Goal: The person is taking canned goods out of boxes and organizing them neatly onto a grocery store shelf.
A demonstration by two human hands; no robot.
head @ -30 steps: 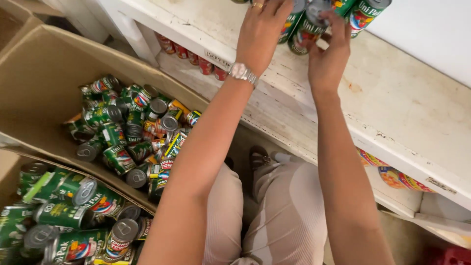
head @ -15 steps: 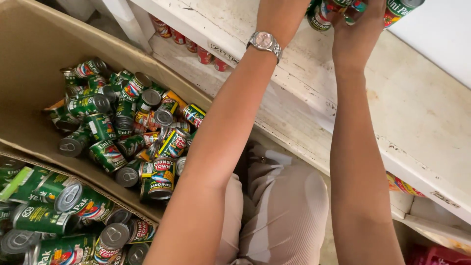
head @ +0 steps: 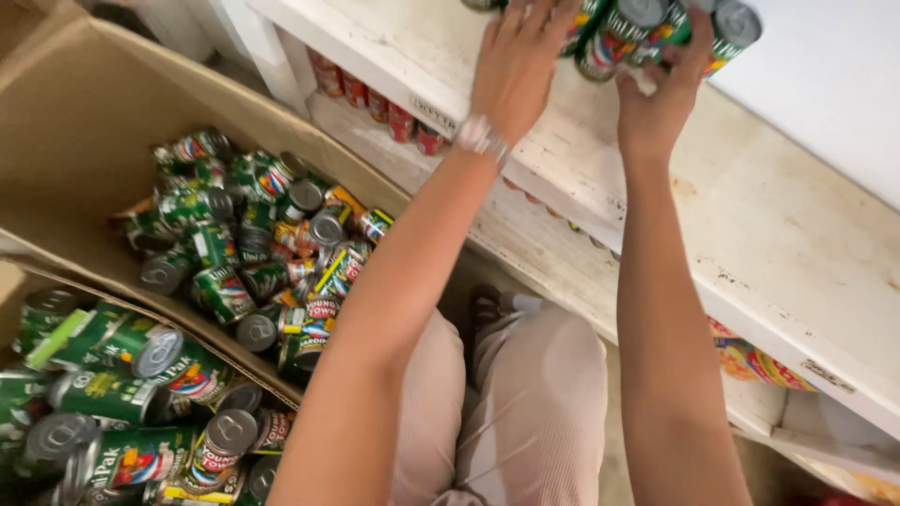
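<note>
1. Green-labelled cylindrical metal cans: standing clustered on the worn white wooden shelf.
2. Right hand: fingers wrapped around one can.
3. Left hand: fingers spread flat against the cans.
4. Brown cardboard box: lower left, holding loose cans.

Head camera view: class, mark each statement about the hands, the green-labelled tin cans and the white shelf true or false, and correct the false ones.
1. Both hands, left hand and right hand, touch green-labelled tin cans on the white painted wooden shelf. True.
2. The brown cardboard box holds only bottles. False: it holds loose cans.
3. A silver wristwatch sits on the left wrist. True.
4. The shelf below holds no cans. False: red-labelled cans stand there.
</note>
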